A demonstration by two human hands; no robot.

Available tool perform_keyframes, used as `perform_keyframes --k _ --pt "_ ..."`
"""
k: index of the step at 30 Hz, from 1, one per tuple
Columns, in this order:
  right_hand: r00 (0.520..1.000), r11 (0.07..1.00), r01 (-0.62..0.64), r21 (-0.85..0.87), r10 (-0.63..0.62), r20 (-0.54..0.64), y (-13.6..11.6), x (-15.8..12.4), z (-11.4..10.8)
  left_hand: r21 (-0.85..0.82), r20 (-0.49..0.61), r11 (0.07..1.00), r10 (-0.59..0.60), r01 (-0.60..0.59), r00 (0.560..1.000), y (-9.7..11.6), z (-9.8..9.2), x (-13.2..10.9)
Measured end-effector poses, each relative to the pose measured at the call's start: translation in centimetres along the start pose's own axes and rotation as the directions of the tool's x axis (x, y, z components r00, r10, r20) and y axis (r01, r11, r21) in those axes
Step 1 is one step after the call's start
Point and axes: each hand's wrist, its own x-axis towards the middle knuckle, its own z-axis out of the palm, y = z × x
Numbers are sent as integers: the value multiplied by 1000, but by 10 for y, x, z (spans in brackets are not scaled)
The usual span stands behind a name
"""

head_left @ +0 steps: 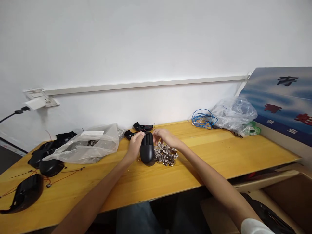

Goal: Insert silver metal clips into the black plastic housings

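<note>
My left hand point(135, 147) grips a black computer mouse housing point(147, 150) with an open, hollow underside, standing on the yellow wooden table point(146, 185). My right hand point(165, 137) reaches across its far end, fingertips at the housing. Whether those fingers pinch something small is hidden. Just below that hand lies a heap of small silver metal parts point(165, 154). Two black mouse pieces point(143, 127) lie beyond the housing. More black mouse shells point(25, 193) with thin red wires sit at the left, beside a clear plastic bag point(83, 148) holding metal parts.
A coil of blue cable point(203, 118), a crumpled clear bag point(234, 113) and a green spool point(252, 130) lie at the table's far right. A printed blue board point(280, 97) leans at the right. An open cardboard box point(287, 201) stands below the table's front edge.
</note>
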Motion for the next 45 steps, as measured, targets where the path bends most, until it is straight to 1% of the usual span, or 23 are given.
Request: perform_keyframes --k 3,5,8,11,17,23,26,28,30,33,36,38,40,42,43,45 --pt "998 982 60 -180 -57 20 -1 -2 8 108 184 993 26 -47 983 8 0 -2" --pt "997 961 70 -267 -70 7 0 -2 10 185 235 980 33 -78 971 12 0 -3" --pt "997 930 80 -358 -79 17 3 -1 8 273 265 955 39 -114 963 15 -2 -4" --pt "996 914 88 -396 -74 49 3 -2 7 329 283 933 49 -145 958 18 -3 -5" --pt "994 917 -15 -400 55 90 0 -5 4 443 308 869 85 -222 948 18 -5 -8" --pt "984 913 46 -406 29 176 4 -3 -5 461 290 857 101 -231 952 8 -4 -11" --pt "984 919 51 -391 20 176 6 -1 -6 420 270 886 86 -198 959 4 -3 -9" --pt "987 921 43 -387 22 160 7 1 -5 364 257 920 52 -146 965 2 -2 -8" --pt "988 929 24 -369 35 152 9 1 -3 290 239 954 2 -73 971 1 -1 -6" --pt "982 957 -13 -289 66 176 13 2 0 177 199 983 -76 40 977 0 2 -5" --pt "980 974 -27 -226 70 186 17 1 3 90 142 984 -164 153 976 0 4 -4" --pt "988 977 -28 -210 59 144 19 1 3 43 97 974 -225 221 970 -2 5 -3" --pt "999 977 -3 -212 13 49 20 0 3 19 64 967 -256 255 965 -3 4 -3" --pt "993 958 106 -266 -116 -20 20 -3 2 24 42 972 -236 236 971 -5 2 -2" --pt "979 930 188 -314 -202 -12 19 -4 2 31 34 976 -216 215 976 -6 0 -1" --pt "936 846 345 -406 -343 81 18 -8 2 60 23 986 -155 153 988 -10 -3 0"
